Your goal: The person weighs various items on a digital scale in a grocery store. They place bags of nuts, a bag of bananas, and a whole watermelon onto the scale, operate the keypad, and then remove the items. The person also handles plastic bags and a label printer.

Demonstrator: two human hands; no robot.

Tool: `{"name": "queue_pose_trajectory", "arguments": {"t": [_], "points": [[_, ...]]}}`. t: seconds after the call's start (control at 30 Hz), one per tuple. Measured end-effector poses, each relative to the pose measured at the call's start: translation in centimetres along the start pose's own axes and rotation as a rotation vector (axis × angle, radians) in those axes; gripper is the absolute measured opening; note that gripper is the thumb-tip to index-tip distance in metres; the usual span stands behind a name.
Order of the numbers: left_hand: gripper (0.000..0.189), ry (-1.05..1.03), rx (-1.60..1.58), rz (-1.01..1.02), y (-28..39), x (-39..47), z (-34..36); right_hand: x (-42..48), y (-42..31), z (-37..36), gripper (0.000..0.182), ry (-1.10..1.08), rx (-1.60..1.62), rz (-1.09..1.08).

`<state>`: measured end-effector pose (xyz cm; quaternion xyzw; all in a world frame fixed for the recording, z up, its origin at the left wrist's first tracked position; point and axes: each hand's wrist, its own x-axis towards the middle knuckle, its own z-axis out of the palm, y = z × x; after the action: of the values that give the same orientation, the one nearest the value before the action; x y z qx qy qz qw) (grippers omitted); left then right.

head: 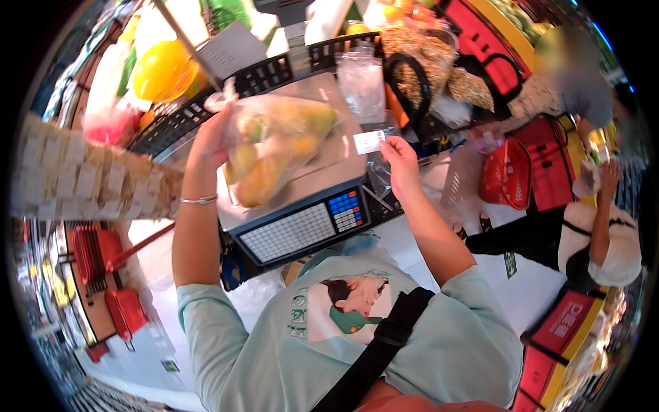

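My left hand [212,135] grips the gathered neck of a clear plastic bag of yellow-green fruit [278,147], perhaps mangoes. The bag lies over the metal plate of a weighing scale [329,170]. Below the plate is the scale's keypad [314,224], with white, blue and orange keys. My right hand [400,162] pinches a small white printed label [368,142] between thumb and fingers, over the right edge of the plate. The label and the bag are apart.
Black plastic crates [257,77] edge the scale's far side. Clear plastic bags [360,85] and bagged nuts or grains [419,56] lie at the right. A label-covered column [92,170] stands left. Two people [600,242] are at the right, near a red shopping basket [507,175].
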<state>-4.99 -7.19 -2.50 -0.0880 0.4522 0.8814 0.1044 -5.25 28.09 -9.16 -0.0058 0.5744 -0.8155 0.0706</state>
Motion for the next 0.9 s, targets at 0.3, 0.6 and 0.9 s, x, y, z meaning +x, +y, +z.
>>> {"name": "queue_pose_trajectory", "arguments": {"t": [0.3, 0.6, 0.9], "points": [[0.028, -0.167, -0.106, -0.013, -1.0, -3.1, 5.7, -3.0, 0.9, 12.1, 0.016, -0.278, -0.320, -0.106], [0.027, -0.123, -0.075, -0.003, -0.8, -2.9, 5.2, -3.7, 1.6, 12.0, 0.022, -0.156, -0.653, -0.560], [0.022, -0.068, 0.304, 0.081, -0.6, -3.6, 6.3, -2.3, -1.9, 10.9, 0.035, -0.164, -0.858, -0.638]]}}
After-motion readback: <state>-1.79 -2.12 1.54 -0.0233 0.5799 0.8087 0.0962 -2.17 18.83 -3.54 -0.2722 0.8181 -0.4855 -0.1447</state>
